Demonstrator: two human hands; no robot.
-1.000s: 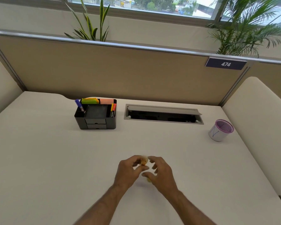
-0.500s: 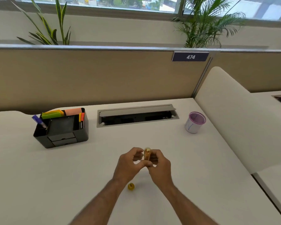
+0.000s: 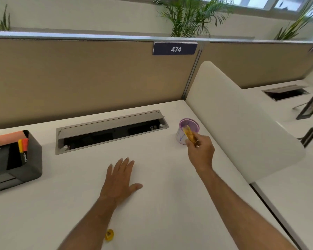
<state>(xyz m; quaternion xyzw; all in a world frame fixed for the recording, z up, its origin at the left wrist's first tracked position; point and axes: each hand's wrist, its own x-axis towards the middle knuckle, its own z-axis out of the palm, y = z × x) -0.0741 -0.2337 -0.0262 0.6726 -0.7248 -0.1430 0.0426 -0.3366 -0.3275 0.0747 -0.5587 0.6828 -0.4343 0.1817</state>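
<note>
My right hand (image 3: pixel 200 153) pinches a small clear yellow-orange tube (image 3: pixel 189 134) and holds it tilted over the front of a white cup with a purple rim (image 3: pixel 183 128) at the right of the white desk (image 3: pixel 161 195). The tube's upper end points toward the cup's mouth. Flat on the desk lies my left hand (image 3: pixel 120 179), fingers straight, holding nothing. A small yellow cap (image 3: pixel 109 235) lies on the desk near the front edge, beside my left forearm.
A black desk organiser (image 3: pixel 16 159) with markers and sticky notes stands at the left. An open cable tray (image 3: pixel 110 129) is sunk into the desk at the back. A white divider (image 3: pixel 242 123) bounds the right side, a tan partition the back.
The two hands held the tube together over the desk centre. Now my right hand has carried it right to the cup, my left hand has let go and lies flat. The view turned right.
</note>
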